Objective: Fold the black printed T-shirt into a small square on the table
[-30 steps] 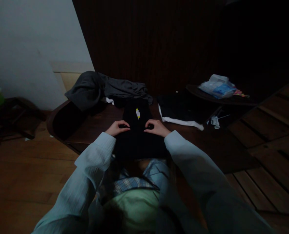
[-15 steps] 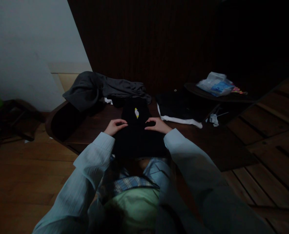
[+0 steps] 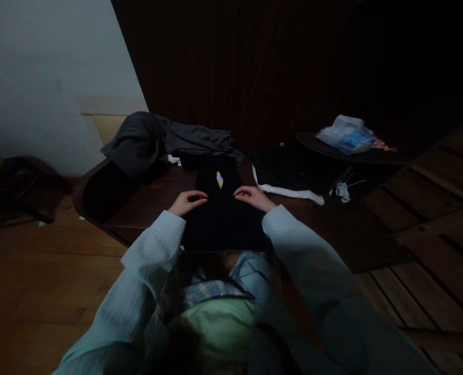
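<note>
While both arms reach forward, the left hand (image 3: 187,202) and right hand (image 3: 253,197) pinch the black garment (image 3: 219,219) with curled fingers, below its yellow emblem (image 3: 219,179).

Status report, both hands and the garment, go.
Left hand and right hand pressed on black garment. Garment flat on table. Grey clothes pile behind.

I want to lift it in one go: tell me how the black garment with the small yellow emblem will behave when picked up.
The black garment with the small yellow emblem lies flat like soft cloth, so it will probably droop and unfold. It is likely light. Both hands, left hand and right hand, rest on it.
</note>
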Motion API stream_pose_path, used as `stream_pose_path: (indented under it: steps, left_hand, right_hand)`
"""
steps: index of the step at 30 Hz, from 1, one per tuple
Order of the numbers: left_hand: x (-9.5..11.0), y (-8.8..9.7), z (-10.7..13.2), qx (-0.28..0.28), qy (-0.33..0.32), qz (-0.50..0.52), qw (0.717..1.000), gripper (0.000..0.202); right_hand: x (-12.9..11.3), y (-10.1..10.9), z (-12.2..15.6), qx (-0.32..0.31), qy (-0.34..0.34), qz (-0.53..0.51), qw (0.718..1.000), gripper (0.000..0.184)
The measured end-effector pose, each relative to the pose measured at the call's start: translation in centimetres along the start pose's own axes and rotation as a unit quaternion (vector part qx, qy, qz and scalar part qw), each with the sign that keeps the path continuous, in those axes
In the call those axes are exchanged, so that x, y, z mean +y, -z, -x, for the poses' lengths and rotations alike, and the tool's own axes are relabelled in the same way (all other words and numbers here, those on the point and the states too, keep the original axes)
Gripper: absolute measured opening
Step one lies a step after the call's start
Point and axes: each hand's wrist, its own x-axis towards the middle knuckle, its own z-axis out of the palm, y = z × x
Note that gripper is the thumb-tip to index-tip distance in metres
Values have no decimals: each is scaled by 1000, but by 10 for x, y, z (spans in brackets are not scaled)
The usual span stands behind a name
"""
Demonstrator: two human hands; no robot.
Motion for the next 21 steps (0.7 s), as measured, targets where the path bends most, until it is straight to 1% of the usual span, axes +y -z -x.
stream_pose_path:
  steps: [3,6,10,13,15,17,19,21]
  left_hand:
    - [0,0,0,-18,-17,-9,1000,42]
    - [-2,0,-2,-28,-32,-12,999,41]
    - [-1,0,-2,-28,-31,-7,999,37]
    - [3,1,0,-3,-25,2,1000,37]
    - [6,2,0,26,-22,11,999,36]
    - [6,3,-2,54,-19,20,998,36]
    - [4,4,-7,73,-13,19,997,36]
    - [1,2,-13,69,-7,2,998,34]
  right_hand:
    - [2,0,-1,10,34,38,999,21]
    - [-1,-1,1,-8,68,57,996,20]
    - [-8,-1,5,-42,73,47,995,25]
    - [-12,2,6,-51,69,18,996,22]
    - [-15,5,6,-34,66,-9,997,22]
    - [-15,6,4,5,61,-29,998,23]
    - [-14,5,0,47,60,-19,997,21]
    - [-10,3,-3,71,58,20,996,18]
